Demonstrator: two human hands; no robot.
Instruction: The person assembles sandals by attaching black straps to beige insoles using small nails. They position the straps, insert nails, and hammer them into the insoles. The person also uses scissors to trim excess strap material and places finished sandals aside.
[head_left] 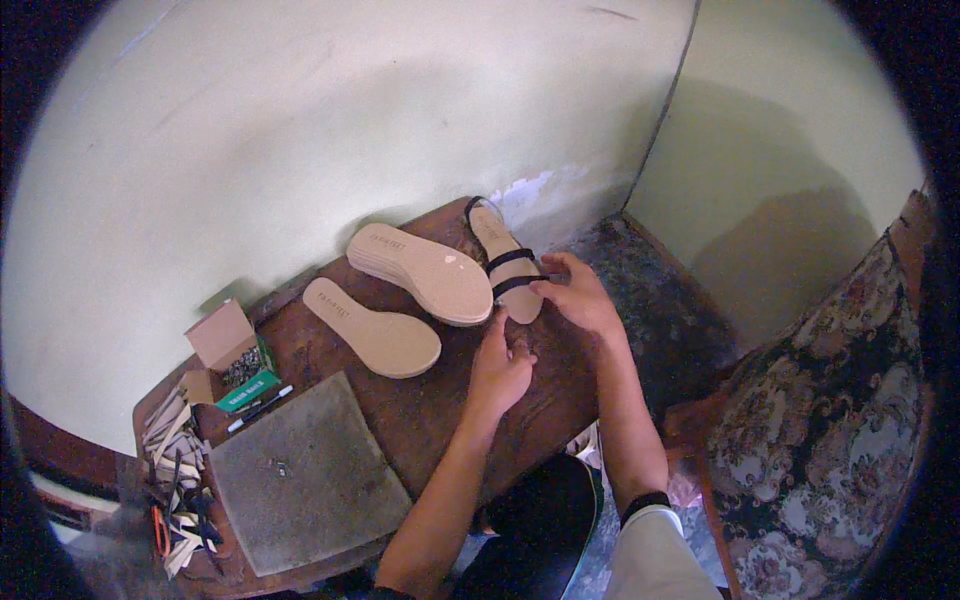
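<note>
A sandal point(522, 301) with a beige insole and black straps lies at the table's far right, its toe toward me. My right hand point(582, 300) is closed at the sandal's right side, thumb and fingers at the front straps. My left hand point(502, 372) is by the toe, its index fingertip close to the toe's edge and its thumb apart. It holds nothing that I can see. Left of the sandal lies a stack of beige shoe soles point(420, 272). A single beige sole point(372, 328) rests nearer to me.
On the left are an open box of small nails point(240, 370), a pen point(260, 408), a grey square slab point(310, 475) and a pile of strips with orange-handled scissors point(175, 440). A wall backs the wooden table point(420, 430). A floral-covered chair point(820, 420) stands right.
</note>
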